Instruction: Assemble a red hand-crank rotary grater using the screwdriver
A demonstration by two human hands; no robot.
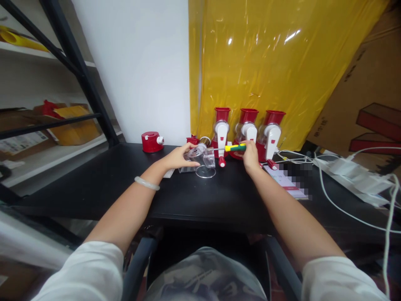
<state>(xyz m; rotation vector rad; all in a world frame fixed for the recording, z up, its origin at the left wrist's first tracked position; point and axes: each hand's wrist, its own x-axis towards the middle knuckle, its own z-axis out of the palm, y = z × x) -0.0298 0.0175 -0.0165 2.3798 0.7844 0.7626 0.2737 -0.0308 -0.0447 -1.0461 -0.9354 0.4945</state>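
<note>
My left hand grips a clear plastic grater housing on the black table. My right hand is closed around the handle of a screwdriver with yellow and green grips. The screwdriver lies level, its metal shaft pointing left at the clear housing; whether the tip touches it I cannot tell. Just behind the housing is a metal grater drum. Three red and white rotary graters stand in a row behind my hands, each with a crank handle.
A red round base with a white knob sits at the back left of the black table. Right of my right hand lie a phone or tablet, white cables and a power strip. Shelves with boxes stand left.
</note>
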